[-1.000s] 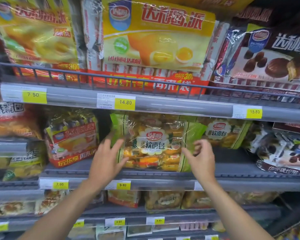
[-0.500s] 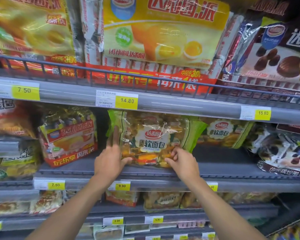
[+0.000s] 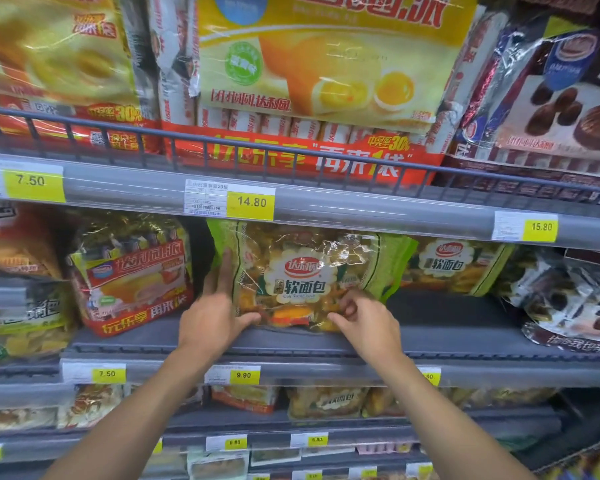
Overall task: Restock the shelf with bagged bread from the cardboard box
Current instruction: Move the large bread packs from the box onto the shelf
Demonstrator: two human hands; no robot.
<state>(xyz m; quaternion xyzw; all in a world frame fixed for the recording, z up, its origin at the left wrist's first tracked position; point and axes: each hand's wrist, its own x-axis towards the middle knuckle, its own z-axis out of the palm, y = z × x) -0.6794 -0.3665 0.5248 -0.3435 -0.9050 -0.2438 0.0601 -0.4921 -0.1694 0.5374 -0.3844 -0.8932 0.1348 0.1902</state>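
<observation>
Bread bag, left hand flat alongside, right hand pinching

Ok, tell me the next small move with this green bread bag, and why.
Probably nudge the green bread bag back a little. It stands nearer the front of the shelf than the matching bag beside it; left hand flat on its side, right hand pinching its lower front.
</observation>
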